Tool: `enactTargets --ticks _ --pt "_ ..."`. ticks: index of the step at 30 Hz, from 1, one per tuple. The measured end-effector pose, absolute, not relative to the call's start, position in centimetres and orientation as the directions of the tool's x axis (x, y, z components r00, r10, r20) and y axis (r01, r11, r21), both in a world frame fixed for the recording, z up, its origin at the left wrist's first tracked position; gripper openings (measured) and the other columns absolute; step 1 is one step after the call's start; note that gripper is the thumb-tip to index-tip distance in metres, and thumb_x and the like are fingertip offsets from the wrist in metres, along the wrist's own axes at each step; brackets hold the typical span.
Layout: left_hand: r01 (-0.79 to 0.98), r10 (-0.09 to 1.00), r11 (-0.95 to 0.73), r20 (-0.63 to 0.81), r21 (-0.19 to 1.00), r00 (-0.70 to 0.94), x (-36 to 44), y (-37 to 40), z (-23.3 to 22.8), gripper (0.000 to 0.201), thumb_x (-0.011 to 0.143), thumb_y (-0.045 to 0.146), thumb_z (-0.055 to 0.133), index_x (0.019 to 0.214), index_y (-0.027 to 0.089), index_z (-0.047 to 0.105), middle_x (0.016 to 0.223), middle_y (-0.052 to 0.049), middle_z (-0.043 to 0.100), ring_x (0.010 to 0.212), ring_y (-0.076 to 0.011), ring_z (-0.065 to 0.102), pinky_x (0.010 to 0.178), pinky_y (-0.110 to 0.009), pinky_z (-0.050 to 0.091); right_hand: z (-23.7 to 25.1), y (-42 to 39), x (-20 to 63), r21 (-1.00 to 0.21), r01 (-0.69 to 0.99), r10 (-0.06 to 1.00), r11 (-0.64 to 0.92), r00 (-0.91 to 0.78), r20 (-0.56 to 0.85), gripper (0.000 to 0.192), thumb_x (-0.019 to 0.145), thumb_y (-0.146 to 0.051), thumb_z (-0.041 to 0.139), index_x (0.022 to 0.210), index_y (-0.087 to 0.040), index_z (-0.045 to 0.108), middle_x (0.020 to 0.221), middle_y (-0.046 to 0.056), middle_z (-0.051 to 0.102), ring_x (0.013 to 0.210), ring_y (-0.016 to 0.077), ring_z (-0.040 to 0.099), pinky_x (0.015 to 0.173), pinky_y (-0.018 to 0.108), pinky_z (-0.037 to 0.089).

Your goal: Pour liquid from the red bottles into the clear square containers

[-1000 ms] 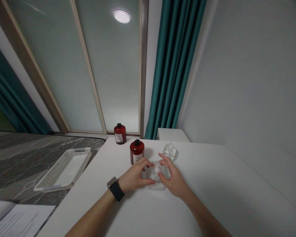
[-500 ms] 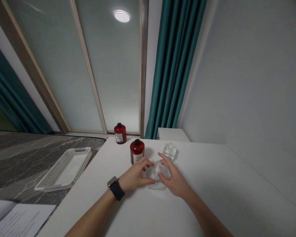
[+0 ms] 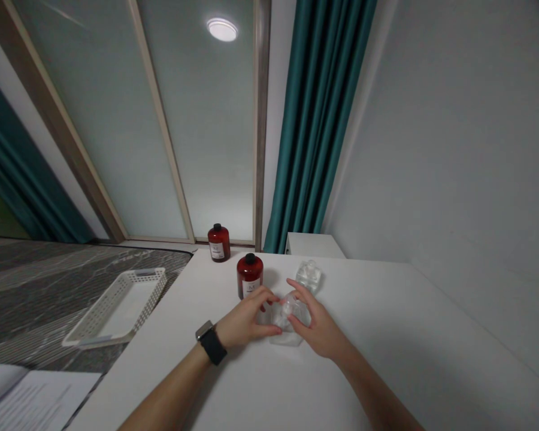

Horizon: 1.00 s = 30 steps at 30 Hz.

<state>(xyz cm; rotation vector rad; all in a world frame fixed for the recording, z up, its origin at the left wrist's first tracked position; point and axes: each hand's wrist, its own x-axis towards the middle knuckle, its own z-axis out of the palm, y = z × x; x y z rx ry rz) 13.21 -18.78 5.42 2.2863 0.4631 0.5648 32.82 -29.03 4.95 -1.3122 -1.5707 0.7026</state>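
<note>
The clear bottle (image 3: 286, 339) stands on the table (image 3: 256, 389) between both hands. The left hand (image 3: 250, 319) curls around its left side, presumably steadying it; the right hand (image 3: 317, 329) closes thumb and fingers about its rounded top (image 3: 288, 307), likely for control. A red bottle (image 3: 249, 271) stands just beyond.

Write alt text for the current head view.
A person's left hand and right hand curve around a clear container on a white table. Beyond it stand two red bottles and another clear container; a white basket sits to the left.
</note>
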Motion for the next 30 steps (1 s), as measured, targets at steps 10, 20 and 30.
enactTargets --ticks 10,20,30 --pt "0.161 0.482 -0.671 0.26 0.724 0.837 13.25 -18.79 5.47 0.043 0.077 0.036 0.078 0.112 0.019 0.057 0.109 -0.007 0.056 0.097 -0.0225 0.057 0.086 -0.036 0.05 4.87 -28.78 32.99 -0.855 0.466 0.954 0.225 0.074 0.291 0.063 0.082 -0.025 0.063 0.142 -0.023 0.045 0.117 0.008 0.061 0.115 0.0245 0.057 0.107 0.044 0.041" --pt "0.158 0.471 -0.677 0.258 0.719 0.844 13.29 -18.77 5.44 0.044 0.078 0.038 0.077 0.113 0.02 0.056 0.109 -0.006 0.055 0.099 -0.0224 0.056 0.088 -0.037 0.049 5.44 -29.05 32.71 -0.843 0.47 0.948 0.261 0.04 0.316 0.062 0.084 -0.022 0.061 0.143 -0.022 0.043 0.111 0.007 0.064 0.108 0.0226 0.062 0.107 0.043 0.042" --pt "0.158 0.476 -0.667 0.253 0.728 0.842 13.19 -18.72 5.54 0.046 0.078 0.04 0.077 0.115 0.021 0.057 0.11 -0.007 0.056 0.099 -0.0232 0.056 0.086 -0.036 0.05 4.91 -28.93 33.01 -0.836 0.495 0.952 0.237 0.055 0.302 0.064 0.084 -0.025 0.062 0.144 -0.024 0.042 0.122 0.009 0.061 0.117 0.0249 0.056 0.106 0.044 0.042"
